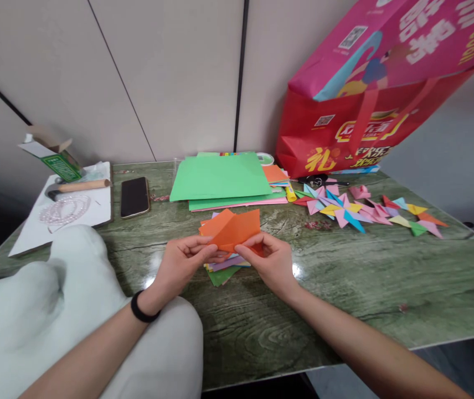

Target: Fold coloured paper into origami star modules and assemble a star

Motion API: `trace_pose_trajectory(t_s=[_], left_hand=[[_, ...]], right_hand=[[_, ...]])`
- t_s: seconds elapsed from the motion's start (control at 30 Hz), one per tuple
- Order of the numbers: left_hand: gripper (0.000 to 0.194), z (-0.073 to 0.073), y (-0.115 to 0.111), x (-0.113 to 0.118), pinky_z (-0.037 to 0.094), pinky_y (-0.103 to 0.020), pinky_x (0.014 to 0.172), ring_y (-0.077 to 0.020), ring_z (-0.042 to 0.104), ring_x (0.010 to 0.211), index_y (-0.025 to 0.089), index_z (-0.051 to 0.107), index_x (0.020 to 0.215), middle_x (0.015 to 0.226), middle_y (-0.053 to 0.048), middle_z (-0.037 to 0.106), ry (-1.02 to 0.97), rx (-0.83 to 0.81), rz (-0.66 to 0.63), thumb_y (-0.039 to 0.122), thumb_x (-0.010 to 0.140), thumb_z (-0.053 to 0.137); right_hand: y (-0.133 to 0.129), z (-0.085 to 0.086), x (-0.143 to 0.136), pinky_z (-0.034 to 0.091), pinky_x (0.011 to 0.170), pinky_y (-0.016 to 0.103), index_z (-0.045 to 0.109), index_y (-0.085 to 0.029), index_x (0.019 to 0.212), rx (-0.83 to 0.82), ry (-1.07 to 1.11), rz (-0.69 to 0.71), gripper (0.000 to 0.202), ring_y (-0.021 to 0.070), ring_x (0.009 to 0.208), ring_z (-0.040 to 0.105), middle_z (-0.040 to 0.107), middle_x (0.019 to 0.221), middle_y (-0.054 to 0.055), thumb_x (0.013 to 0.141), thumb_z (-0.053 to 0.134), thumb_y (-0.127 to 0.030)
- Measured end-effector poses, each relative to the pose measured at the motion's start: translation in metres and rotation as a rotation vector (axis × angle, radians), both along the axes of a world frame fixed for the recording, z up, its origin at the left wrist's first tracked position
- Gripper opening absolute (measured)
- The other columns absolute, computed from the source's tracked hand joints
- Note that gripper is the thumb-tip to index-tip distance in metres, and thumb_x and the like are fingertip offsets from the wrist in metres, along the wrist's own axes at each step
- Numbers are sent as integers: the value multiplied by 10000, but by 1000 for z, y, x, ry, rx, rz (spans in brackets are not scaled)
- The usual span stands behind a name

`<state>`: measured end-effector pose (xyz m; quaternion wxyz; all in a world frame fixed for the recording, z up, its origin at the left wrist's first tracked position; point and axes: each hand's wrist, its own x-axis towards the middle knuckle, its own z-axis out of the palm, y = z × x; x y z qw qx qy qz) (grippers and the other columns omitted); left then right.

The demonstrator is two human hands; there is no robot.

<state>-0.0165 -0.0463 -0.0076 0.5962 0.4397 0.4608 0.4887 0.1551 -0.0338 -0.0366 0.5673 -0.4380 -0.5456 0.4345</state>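
Both hands pinch a partly folded sheet of orange paper (237, 228) by its lower edge, thumbs in front. My left hand (185, 257) is closed on its left end, and my right hand (271, 260) is closed on its right end. Beneath it lies a loose stack of small coloured paper sheets (222, 276), with green, purple and yellow edges showing; the orange sheet and my hands hide most of it. To the right of my hands sits a pile of folded paper pieces (340, 208) in pink, blue, yellow, red and green.
Behind my hands are large green sheets (222, 177) and a yellow glue stick (290, 192). A phone (134, 197), a hammer (79, 187) and a small green box (60, 163) are at the left. A white plush (83, 277) covers the near left. Red gift bag (324, 127) stands back right.
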Motion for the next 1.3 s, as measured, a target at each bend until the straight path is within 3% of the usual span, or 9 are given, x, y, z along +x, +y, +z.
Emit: trace_pose_trajectory(t_s=[0.3,0.5,0.9,1.13,1.3], left_hand=[[219,4,0,1,570,-298,715,-193,688,735,129,697,845,873,-63,726,55,-40,-112,205,641,719],[206,3,1,0,560,-333,742,-209,690,736,132,699,826,823,-69,730,36,-85,-166,249,656,706],[219,1,1,0,561,-311,731,-202,693,719,123,689,833,790,-69,732,43,-88,-147,277,678,696],[190,3,1,1,563,-294,708,-190,692,702,134,686,807,771,-56,732,48,-78,-151,272,676,697],[218,5,1,2,561,-305,712,-197,690,702,121,687,814,755,-63,731,78,-80,-139,249,640,720]], right_hand=[[-2,-2,-2,479,572,265,602,-186,639,11,-75,45,134,141,590,585,639,636,12,646,702,-274],[-1,-3,0,467,567,259,603,-185,638,27,-131,35,133,139,585,581,639,628,10,658,694,-279],[-1,-2,-2,466,575,246,575,-182,672,-24,-49,31,174,134,609,568,608,663,5,639,710,-287],[0,-1,-1,389,496,200,465,-204,680,8,-51,8,257,92,550,460,473,632,-44,637,711,-266],[-1,0,-2,427,537,224,535,-194,665,6,-74,33,180,114,586,515,550,660,-14,655,693,-279]])
